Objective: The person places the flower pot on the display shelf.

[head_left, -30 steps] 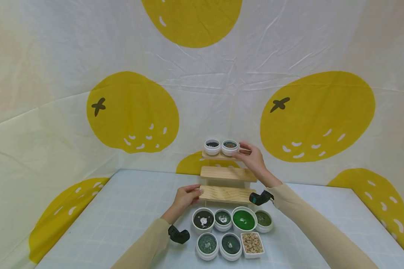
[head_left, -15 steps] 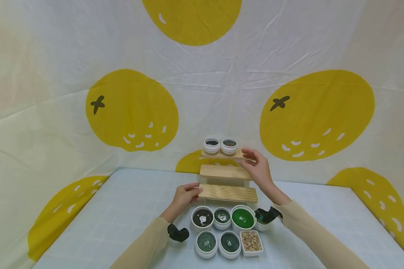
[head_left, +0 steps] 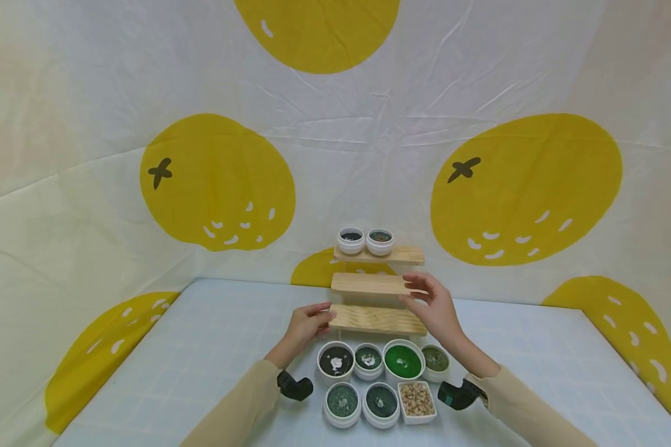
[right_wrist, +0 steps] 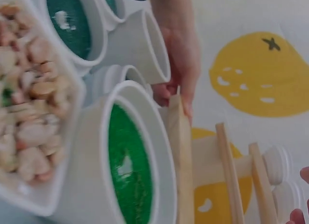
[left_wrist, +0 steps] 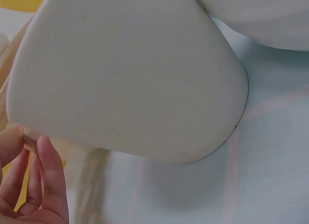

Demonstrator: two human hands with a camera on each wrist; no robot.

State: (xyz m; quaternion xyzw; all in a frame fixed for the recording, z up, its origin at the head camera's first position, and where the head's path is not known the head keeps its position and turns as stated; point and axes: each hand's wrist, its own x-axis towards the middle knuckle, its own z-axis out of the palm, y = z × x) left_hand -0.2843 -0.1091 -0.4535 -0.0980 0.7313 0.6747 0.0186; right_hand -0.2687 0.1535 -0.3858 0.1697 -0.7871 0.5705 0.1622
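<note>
A three-step wooden shelf [head_left: 377,318] stands at the middle of the table. My left hand [head_left: 303,327] pinches the left end of its lowest board between thumb and fingers; the left wrist view shows the fingertips [left_wrist: 50,161] on that board's corner. My right hand [head_left: 433,305] hovers at the right end of the middle board, fingers loosely bent, with nothing in it. Two small white bowls, one with dark contents [head_left: 351,241] and one with brownish contents [head_left: 379,242], sit side by side on the left part of the top board.
Before the shelf stand several white bowls, including one of bright green liquid [head_left: 404,362], a dark one [head_left: 336,361] and a small olive-green one [head_left: 436,360]. Nearer are two dark green bowls [head_left: 342,401] and a square dish of chopped nuts [head_left: 416,400]. A fruit-print cloth [head_left: 363,174] hangs behind.
My right hand has let go of the right-hand bowl on the top board and come down and slightly right, to the middle board. My left hand stays at the lowest board.
</note>
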